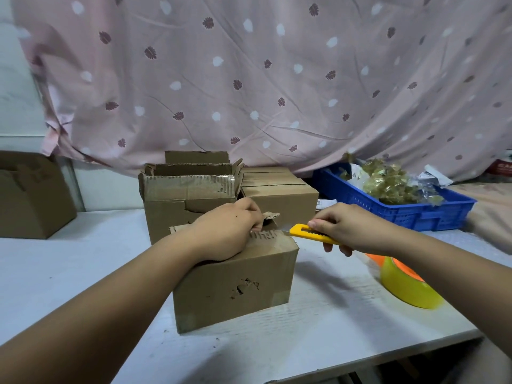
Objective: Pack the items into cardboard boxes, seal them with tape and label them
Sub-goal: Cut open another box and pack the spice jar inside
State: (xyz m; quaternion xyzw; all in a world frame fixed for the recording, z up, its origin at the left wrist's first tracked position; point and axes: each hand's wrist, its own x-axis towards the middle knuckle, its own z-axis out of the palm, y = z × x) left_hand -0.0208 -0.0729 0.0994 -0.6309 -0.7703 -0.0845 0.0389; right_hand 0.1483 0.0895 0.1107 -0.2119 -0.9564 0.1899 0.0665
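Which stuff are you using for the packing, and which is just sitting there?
In use: small cardboard box, gripped by left hand; yellow box cutter in right hand; yellow tape roll; blue crate of packets.
Just there: brown box at far left; pink leaf curtain.

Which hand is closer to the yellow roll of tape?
Right. The right hand, gripping a yellow plastic cutter, sits just behind the yellow tape roll; the left hand holds the front cardboard box, farther left.
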